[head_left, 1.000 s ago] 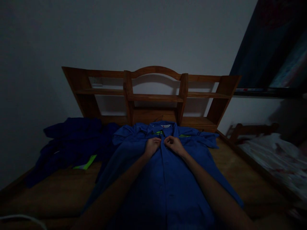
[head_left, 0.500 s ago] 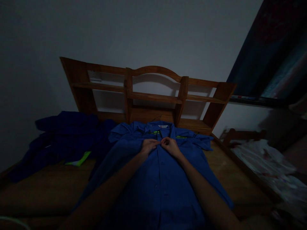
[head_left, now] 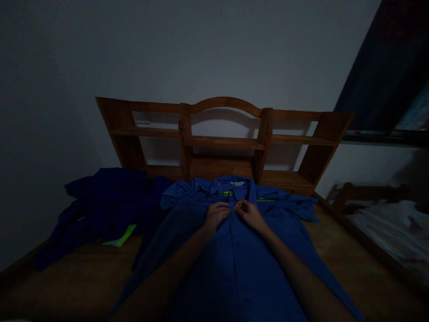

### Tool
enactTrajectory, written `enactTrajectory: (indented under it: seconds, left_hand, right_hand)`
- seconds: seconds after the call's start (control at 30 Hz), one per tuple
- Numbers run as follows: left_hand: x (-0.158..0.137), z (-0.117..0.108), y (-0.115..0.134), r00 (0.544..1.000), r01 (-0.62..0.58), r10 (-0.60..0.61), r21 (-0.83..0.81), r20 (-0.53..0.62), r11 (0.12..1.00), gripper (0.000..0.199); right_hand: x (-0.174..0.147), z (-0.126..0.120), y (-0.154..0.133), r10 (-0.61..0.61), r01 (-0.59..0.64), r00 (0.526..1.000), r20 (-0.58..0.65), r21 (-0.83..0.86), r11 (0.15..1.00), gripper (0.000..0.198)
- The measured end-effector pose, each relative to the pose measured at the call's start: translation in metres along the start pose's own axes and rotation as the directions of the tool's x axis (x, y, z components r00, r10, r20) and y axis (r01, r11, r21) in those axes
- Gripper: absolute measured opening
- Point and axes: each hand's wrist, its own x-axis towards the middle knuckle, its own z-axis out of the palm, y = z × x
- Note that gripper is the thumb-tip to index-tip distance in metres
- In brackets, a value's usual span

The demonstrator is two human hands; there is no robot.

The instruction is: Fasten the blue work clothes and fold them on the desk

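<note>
Collar label (head_left: 237, 184) seemingly too small to read; shirt (head_left: 221, 268) cut off below

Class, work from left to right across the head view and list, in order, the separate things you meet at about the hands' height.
Dark blue garment, left hand, right hand, crumpled white pile. Left out: the blue shirt, which spreads beneath both hands.

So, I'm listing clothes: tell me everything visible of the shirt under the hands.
The blue shirt looks like cloth, with a collar, a pale label inside the neck, yellow-green chest trim and a front placket. It lies face up on a wooden surface, slightly wrinkled, collar toward the shelf; its lower end leaves the picture. The left hand and right hand touch its front below the collar; their exact grip is too dark to tell.
</note>
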Motion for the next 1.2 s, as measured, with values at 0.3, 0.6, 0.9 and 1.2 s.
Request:
enactTrajectory:
  seconds: [0.3,0.6,0.9,1.2]
  left_hand:
    - [0.003,0.003,-0.001,1.000,0.000,0.000,0.010,-0.001,1.000,0.029]
    - [0.009,-0.002,-0.007,1.000,0.018,-0.019,0.019,0.019,1.000,0.035]
    - [0.009,0.000,-0.006,0.999,-0.034,0.033,0.035,0.030,0.999,0.034]
    - [0.006,0.002,-0.005,0.992,-0.117,0.113,0.064,0.065,0.991,0.040]
  right_hand:
    - [0.001,-0.003,0.003,0.013,-0.014,0.999,0.042,0.021,1.000,0.020]
    - [-0.003,-0.005,-0.004,-0.042,0.043,0.999,0.029,-0.036,0.998,0.020]
    - [-0.008,-0.004,-0.011,-0.066,0.065,0.998,-0.013,-0.073,0.995,0.019]
    - [-0.006,-0.005,-0.002,0.023,-0.023,1.000,0.011,0.005,1.000,0.023]
